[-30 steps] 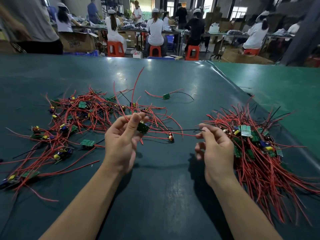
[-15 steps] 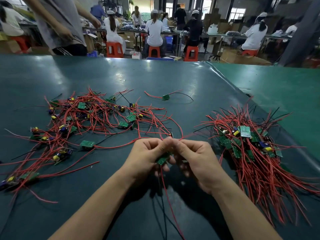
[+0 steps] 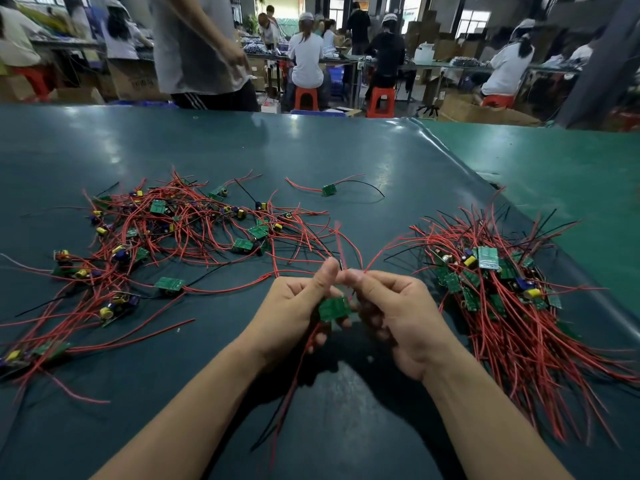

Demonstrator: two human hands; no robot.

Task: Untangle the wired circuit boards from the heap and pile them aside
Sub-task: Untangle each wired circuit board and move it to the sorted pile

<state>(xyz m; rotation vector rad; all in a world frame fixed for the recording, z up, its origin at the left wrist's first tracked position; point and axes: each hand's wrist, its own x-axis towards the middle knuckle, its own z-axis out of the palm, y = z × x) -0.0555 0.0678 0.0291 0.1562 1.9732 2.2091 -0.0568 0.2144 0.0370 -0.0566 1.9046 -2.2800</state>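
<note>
Now, the tangled heap (image 3: 180,244) sprawls at ten o'clock, the sorted pile (image 3: 512,306) at three. Left hand (image 3: 294,313) and right hand (image 3: 398,317), both curled, pinch one green board (image 3: 334,308) and its red wires (image 3: 349,247); a sharp tug could snag trailing leads.

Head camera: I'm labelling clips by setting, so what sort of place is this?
Most likely an electronics assembly workshop: wired circuit boards heaped on a green table, capped workers on stools at benches behind, cardboard boxes around.
</note>
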